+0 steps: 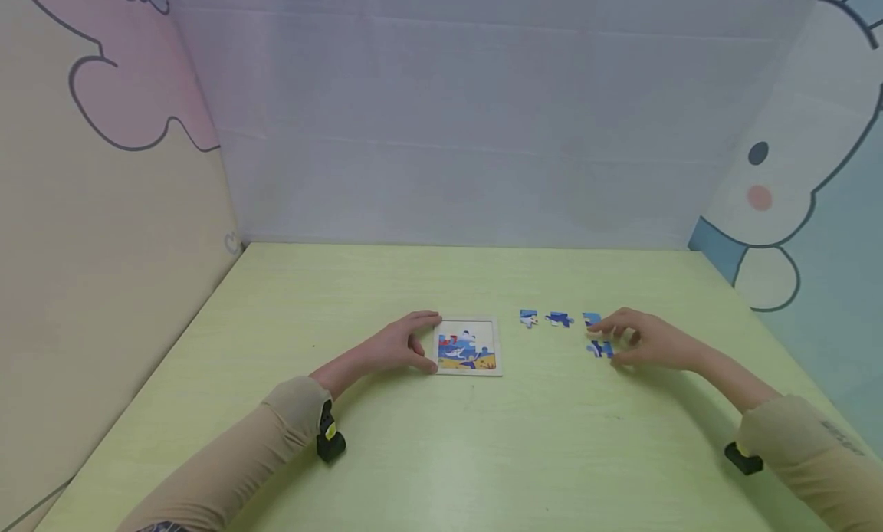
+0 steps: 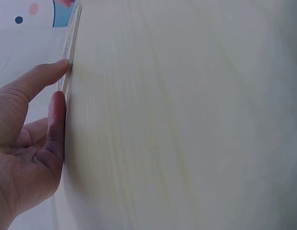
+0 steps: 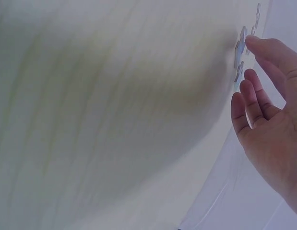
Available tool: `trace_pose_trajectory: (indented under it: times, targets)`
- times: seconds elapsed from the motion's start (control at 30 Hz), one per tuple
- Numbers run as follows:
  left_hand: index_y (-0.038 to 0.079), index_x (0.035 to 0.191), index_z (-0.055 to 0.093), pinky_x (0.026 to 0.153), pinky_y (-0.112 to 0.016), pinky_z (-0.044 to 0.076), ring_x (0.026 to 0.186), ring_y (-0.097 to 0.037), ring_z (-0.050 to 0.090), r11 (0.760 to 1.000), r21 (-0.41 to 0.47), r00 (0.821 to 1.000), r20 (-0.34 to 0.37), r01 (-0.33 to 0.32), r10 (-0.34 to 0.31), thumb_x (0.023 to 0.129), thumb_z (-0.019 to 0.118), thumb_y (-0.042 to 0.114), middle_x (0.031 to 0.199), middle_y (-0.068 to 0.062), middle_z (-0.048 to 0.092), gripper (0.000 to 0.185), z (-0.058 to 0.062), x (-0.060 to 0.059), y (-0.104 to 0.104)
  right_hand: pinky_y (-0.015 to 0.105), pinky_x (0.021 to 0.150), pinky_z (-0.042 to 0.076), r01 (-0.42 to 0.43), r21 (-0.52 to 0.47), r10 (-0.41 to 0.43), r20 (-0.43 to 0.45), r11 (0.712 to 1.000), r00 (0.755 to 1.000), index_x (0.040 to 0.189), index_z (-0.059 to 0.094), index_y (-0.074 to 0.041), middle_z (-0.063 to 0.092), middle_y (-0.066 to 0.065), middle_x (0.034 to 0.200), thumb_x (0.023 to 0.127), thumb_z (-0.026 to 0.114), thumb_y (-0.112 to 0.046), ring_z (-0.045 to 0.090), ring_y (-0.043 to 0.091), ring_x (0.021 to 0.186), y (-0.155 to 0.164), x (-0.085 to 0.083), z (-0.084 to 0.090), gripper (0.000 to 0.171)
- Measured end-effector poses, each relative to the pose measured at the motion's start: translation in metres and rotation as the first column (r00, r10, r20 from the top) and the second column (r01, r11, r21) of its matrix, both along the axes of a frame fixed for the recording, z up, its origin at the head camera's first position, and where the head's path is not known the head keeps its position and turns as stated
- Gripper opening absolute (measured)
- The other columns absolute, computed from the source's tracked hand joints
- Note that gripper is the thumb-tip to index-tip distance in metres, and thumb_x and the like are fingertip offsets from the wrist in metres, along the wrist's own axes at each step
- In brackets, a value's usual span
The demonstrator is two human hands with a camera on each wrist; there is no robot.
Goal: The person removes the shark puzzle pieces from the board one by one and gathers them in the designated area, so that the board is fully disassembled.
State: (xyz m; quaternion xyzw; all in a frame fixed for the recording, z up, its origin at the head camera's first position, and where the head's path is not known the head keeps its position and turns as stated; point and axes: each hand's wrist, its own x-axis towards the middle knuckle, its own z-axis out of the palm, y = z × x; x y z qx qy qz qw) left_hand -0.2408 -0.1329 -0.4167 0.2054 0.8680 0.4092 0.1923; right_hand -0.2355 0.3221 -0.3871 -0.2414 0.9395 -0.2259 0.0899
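Near four loose puzzle pieces [image 1: 559,319] the right grip [image 1: 651,342] is spread, the left [image 1: 393,346] pinching one frame [image 1: 499,348].

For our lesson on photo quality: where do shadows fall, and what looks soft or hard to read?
Head: soft shadows lie on the table near the left hand and right hand; left wrist: the table's grain looks soft, and the frame shows nearly edge-on, its picture unreadable; right wrist: a soft-edged shadow crosses the table, and the pieces are too slanted to read.
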Motion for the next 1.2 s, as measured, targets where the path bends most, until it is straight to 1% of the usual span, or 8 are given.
trace_pose_trajectory:
  times: [0.23, 0.33, 0.57, 0.77, 0.83, 0.97, 1.07, 1.2]
  targets:
    - [0.012, 0.153, 0.037, 0.074, -0.025, 0.046, 0.082, -0.01, 0.058, 1.0, -0.002, 1.0, 0.0, 0.003, -0.003, 0.078, 0.084, 0.019, 0.164, -0.006, 0.025, 0.088, 0.0, 0.001, 0.0, 0.03, 0.082, 0.053, -0.006, -0.001, 0.006, -0.002, 1.0, 1.0, 0.129, 0.065, -0.014, 0.063, 0.006, 0.121, 0.082, 0.079, -0.019, 0.057, 0.019, 0.101, -0.008, -0.001, 0.005, 0.049]
    - [0.012, 0.153, 0.038, 0.074, -0.025, 0.046, 0.081, -0.01, 0.058, 1.0, 0.0, 1.0, -0.001, 0.001, -0.001, 0.078, 0.084, 0.019, 0.163, -0.007, 0.025, 0.088, 0.0, 0.001, 0.0, 0.032, 0.082, 0.053, -0.014, -0.004, 0.014, -0.003, 1.0, 1.0, 0.129, 0.064, -0.014, 0.064, 0.006, 0.12, 0.082, 0.079, -0.018, 0.057, 0.02, 0.101, -0.015, -0.003, 0.007, 0.049]
    - [0.012, 0.153, 0.038, 0.074, -0.025, 0.046, 0.081, -0.01, 0.058, 1.0, 0.008, 1.0, 0.003, -0.003, 0.003, 0.078, 0.084, 0.018, 0.163, -0.005, 0.026, 0.088, -0.001, 0.001, 0.0, 0.031, 0.08, 0.052, -0.091, -0.044, 0.091, -0.018, 0.995, 0.996, 0.129, 0.063, -0.011, 0.065, 0.007, 0.12, 0.084, 0.077, -0.014, 0.057, 0.023, 0.1, -0.033, -0.012, 0.004, 0.047]
    - [0.013, 0.152, 0.039, 0.075, -0.024, 0.046, 0.081, -0.01, 0.058, 1.0, 0.008, 1.0, 0.003, -0.007, 0.007, 0.077, 0.084, 0.018, 0.163, -0.004, 0.026, 0.088, -0.001, 0.001, 0.001, 0.032, 0.082, 0.051, -0.134, -0.069, 0.134, -0.008, 0.989, 0.991, 0.13, 0.064, -0.014, 0.066, 0.004, 0.119, 0.085, 0.077, -0.013, 0.057, 0.023, 0.101, -0.053, -0.019, 0.001, 0.047]
    - [0.013, 0.152, 0.039, 0.075, -0.025, 0.046, 0.081, -0.01, 0.058, 1.0, 0.006, 1.0, 0.0, -0.006, 0.006, 0.077, 0.084, 0.019, 0.163, -0.004, 0.026, 0.088, -0.001, 0.001, 0.001, 0.034, 0.082, 0.05, -0.151, -0.074, 0.15, -0.011, 0.986, 0.989, 0.13, 0.064, -0.014, 0.066, 0.005, 0.116, 0.085, 0.076, -0.013, 0.056, 0.023, 0.099, -0.061, -0.02, 0.002, 0.046]
    - [0.013, 0.152, 0.039, 0.074, -0.025, 0.047, 0.081, -0.01, 0.058, 1.0, 0.003, 1.0, -0.002, -0.003, 0.003, 0.077, 0.084, 0.019, 0.164, -0.005, 0.025, 0.088, -0.002, 0.0, 0.0, 0.031, 0.079, 0.049, -0.182, -0.066, 0.18, -0.023, 0.981, 0.983, 0.129, 0.065, -0.014, 0.064, 0.004, 0.113, 0.085, 0.075, -0.015, 0.055, 0.022, 0.096, -0.078, -0.023, 0.002, 0.044]
    - [0.014, 0.152, 0.039, 0.075, -0.025, 0.047, 0.081, -0.01, 0.058, 1.0, -0.001, 1.0, -0.003, -0.003, 0.003, 0.078, 0.084, 0.019, 0.163, -0.004, 0.026, 0.088, -0.002, 0.001, 0.0, 0.031, 0.079, 0.049, -0.191, -0.072, 0.189, -0.027, 0.979, 0.982, 0.128, 0.065, -0.014, 0.065, 0.004, 0.115, 0.085, 0.074, -0.014, 0.056, 0.022, 0.097, -0.089, -0.024, 0.0, 0.043]
    - [0.014, 0.152, 0.039, 0.075, -0.025, 0.046, 0.081, -0.01, 0.058, 1.0, -0.006, 1.0, -0.004, -0.006, 0.006, 0.078, 0.084, 0.02, 0.163, -0.003, 0.026, 0.087, -0.001, 0.001, 0.001, 0.033, 0.08, 0.05, -0.202, -0.087, 0.2, -0.028, 0.976, 0.979, 0.126, 0.066, -0.012, 0.067, 0.005, 0.115, 0.084, 0.073, -0.013, 0.057, 0.023, 0.098, -0.103, -0.025, -0.003, 0.043]
